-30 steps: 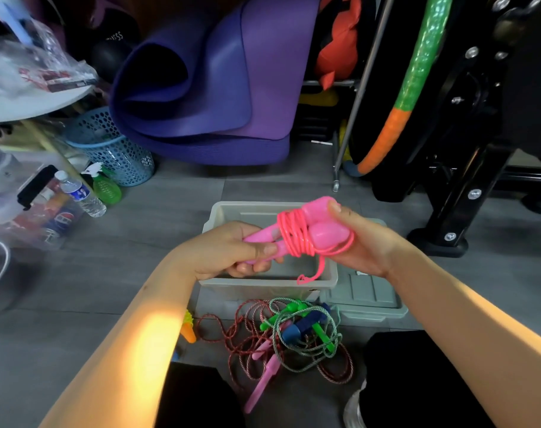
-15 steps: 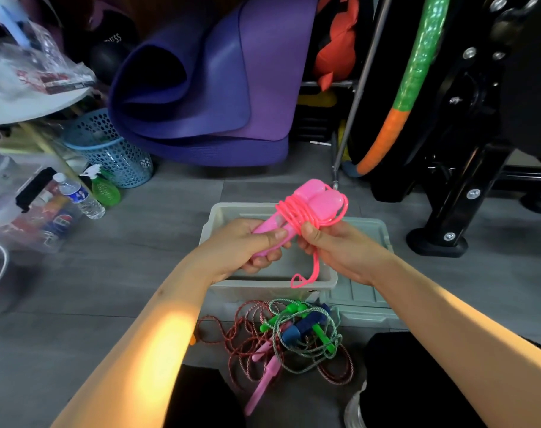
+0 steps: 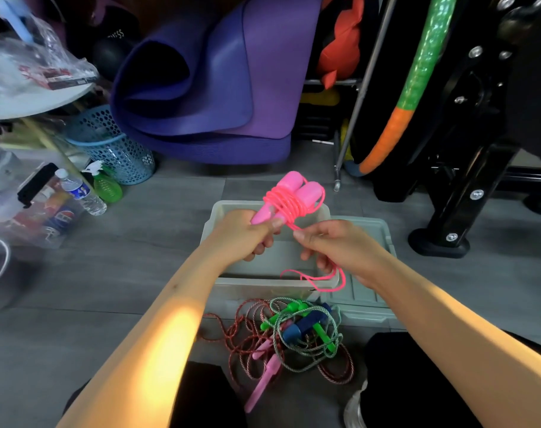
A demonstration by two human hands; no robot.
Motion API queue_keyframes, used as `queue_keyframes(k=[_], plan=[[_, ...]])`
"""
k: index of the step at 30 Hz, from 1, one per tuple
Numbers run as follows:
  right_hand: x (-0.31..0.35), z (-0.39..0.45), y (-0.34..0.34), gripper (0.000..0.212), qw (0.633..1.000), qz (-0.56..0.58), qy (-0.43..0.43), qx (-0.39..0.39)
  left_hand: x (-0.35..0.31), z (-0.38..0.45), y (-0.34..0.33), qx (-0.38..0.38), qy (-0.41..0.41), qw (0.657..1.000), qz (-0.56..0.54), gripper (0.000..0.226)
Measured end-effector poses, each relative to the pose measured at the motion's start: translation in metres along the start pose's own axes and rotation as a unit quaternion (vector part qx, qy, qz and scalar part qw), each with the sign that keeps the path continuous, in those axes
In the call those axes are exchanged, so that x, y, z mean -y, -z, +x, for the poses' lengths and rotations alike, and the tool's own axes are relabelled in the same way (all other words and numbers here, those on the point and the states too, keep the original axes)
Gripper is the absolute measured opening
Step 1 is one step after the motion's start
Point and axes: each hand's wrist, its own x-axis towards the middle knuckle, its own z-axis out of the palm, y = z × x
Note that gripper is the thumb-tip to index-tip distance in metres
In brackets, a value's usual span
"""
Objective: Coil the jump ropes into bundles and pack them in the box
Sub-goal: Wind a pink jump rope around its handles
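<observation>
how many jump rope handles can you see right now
8, maybe more hidden. Two pink handles held in the left hand. In the floor tangle: two green handles, two blue handles and two pale pink handles; overlap makes this uncertain.

Left hand [image 3: 247, 234] covers the pink handles' [image 3: 289, 196] lower ends. Both forearms hide much of the box [image 3: 309, 208], and its inside can't be read. Lid [image 3: 368, 291] partly under right hand [image 3: 340, 248]. Rope pile [image 3: 293, 332] too tangled to count. Bottle [image 3: 80, 193] label unreadable. Left-edge clutter blurred and cropped.
</observation>
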Motion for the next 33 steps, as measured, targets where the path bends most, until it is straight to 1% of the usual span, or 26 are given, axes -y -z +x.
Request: queue_keyframes(k=[2, 4, 7, 9, 11, 13, 15, 16, 18, 20, 23, 27, 31, 33], plan=[[0.000, -0.001, 0.004, 0.010, 0.992, -0.121, 0.022, -0.030, 0.001, 0.002, 0.002, -0.030, 0.011, 0.999, -0.002, 0.024], [0.000, -0.003, 0.006, 0.014, 0.971, -0.228, 0.043, -0.055, 0.002, 0.005, 0.004, -0.063, 0.017, 0.998, 0.006, 0.021], [0.005, -0.010, 0.007, 0.028, 0.961, -0.261, 0.070, -0.059, 0.007, 0.008, 0.008, -0.091, 0.004, 0.995, 0.033, 0.025], [0.010, -0.013, 0.011, 0.030, 0.958, -0.262, 0.091, -0.068, 0.009, 0.010, 0.008, -0.087, -0.011, 0.992, 0.087, 0.031], [0.015, -0.015, 0.012, 0.029, 0.956, -0.260, 0.112, -0.075, 0.008, 0.010, 0.005, -0.079, -0.030, 0.987, 0.140, 0.035], [0.018, -0.016, 0.013, 0.023, 0.938, -0.301, 0.148, -0.084, 0.006, 0.008, 0.004, -0.041, -0.042, 0.981, 0.184, 0.034], [0.019, -0.016, 0.014, 0.021, 0.907, -0.357, 0.203, -0.094, 0.005, 0.005, 0.004, 0.032, -0.023, 0.978, 0.206, 0.034], [0.020, -0.014, 0.016, 0.020, 0.895, -0.367, 0.234, -0.098, 0.003, 0.003, 0.004, 0.074, -0.008, 0.974, 0.214, 0.034], [0.018, -0.011, 0.020, 0.020, 0.883, -0.368, 0.274, -0.093, 0.000, -0.003, 0.003, 0.147, 0.016, 0.960, 0.236, 0.035], [0.016, -0.007, 0.020, 0.023, 0.879, -0.376, 0.278, -0.098, -0.004, -0.007, -0.001, 0.192, 0.026, 0.943, 0.271, 0.036], [0.014, -0.003, 0.016, 0.023, 0.888, -0.377, 0.249, -0.089, -0.006, -0.012, -0.008, 0.237, 0.025, 0.919, 0.313, 0.037], [0.016, 0.004, 0.021, 0.017, 0.930, -0.302, 0.195, -0.074, -0.010, -0.016, -0.010, 0.256, -0.009, 0.914, 0.313, 0.028], [0.009, 0.008, 0.021, 0.020, 0.958, -0.237, 0.164, -0.007, -0.007, -0.018, -0.008, 0.269, -0.030, 0.906, 0.327, 0.025], [0.008, 0.008, 0.020, 0.018, 0.967, -0.200, 0.156, 0.017, -0.004, -0.020, -0.002, 0.267, -0.042, 0.908, 0.321, 0.022]])
